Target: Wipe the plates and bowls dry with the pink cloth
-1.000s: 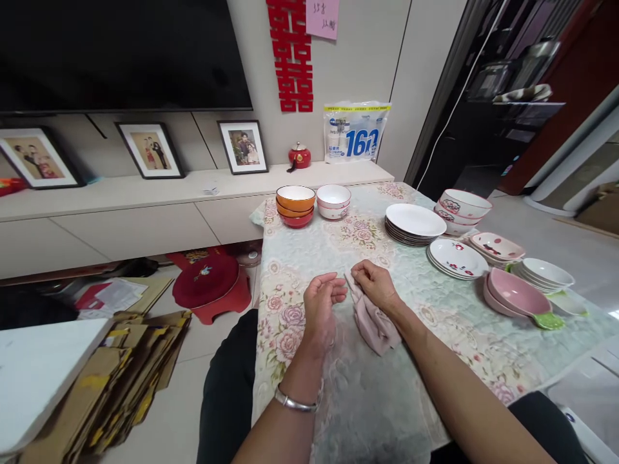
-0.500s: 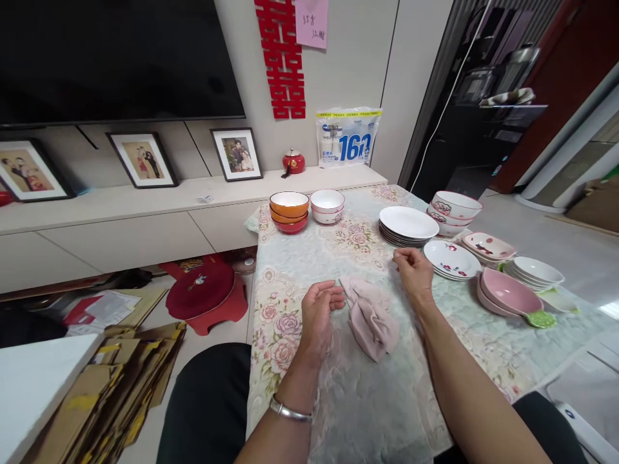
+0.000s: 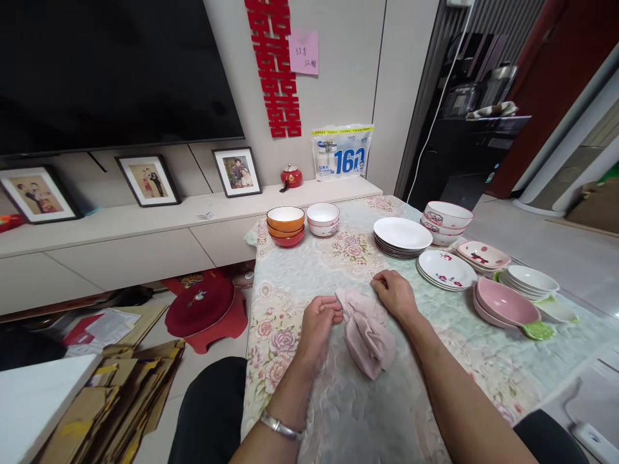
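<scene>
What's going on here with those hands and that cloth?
A person has both bare hands beside a crumpled, pale pink cloth lying on a pale floral tablecloth. The left hand, fingers curled, is at the cloth's far left corner; the right hand is near its far right side. Whether either touches it is hard to tell. Beyond stand stacked orange and red ceramic bowls and round white plates, with rounded pink dishes to the right.

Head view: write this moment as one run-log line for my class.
left hand: near pink cloth, left side; right hand: near cloth, right side; cloth: crumpled on tablecloth; hand-cloth contact: unclear; floral plates: stacked
</scene>
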`<state>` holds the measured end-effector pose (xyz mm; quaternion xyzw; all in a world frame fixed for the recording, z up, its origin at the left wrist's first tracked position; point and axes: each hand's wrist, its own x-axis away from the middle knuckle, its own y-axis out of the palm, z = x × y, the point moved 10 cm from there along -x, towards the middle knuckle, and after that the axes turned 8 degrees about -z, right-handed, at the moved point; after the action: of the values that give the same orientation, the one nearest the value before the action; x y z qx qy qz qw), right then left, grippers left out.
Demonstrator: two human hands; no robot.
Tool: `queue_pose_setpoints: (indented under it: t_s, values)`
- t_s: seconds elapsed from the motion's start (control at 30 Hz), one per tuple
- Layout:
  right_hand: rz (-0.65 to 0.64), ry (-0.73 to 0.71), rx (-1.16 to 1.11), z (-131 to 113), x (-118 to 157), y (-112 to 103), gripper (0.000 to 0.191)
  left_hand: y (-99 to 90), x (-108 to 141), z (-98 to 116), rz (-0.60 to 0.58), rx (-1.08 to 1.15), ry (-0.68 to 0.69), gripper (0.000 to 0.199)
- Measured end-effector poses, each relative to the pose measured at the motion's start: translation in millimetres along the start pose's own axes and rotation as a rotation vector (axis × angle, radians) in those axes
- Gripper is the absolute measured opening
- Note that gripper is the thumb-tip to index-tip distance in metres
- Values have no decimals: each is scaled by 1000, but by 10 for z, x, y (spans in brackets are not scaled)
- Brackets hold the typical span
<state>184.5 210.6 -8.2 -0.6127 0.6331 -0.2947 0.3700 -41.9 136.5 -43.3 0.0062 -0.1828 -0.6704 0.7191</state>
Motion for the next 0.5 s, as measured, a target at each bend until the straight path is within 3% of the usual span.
queue_pose_setpoints:
  t_s: [0.1, 0.17, 0.37, 0.5]
  values:
    - [-34, -91, -66, -128, 2, 145, 15, -52, -112, 132, -21, -14, -17, 22]
    - [-33, -83, -63, -133, -1, 187, 16, -188, -243, 315, 28, -39, 23, 21]
    - [-31, -41, 9, -97, -33, 222, 19, -736, -760, 1065, 247, -174, 129, 17]
    - [-46, -28, 24, -97, -58, 247, 21, -996, -1063, 1570, 342, -282, 134, 16]
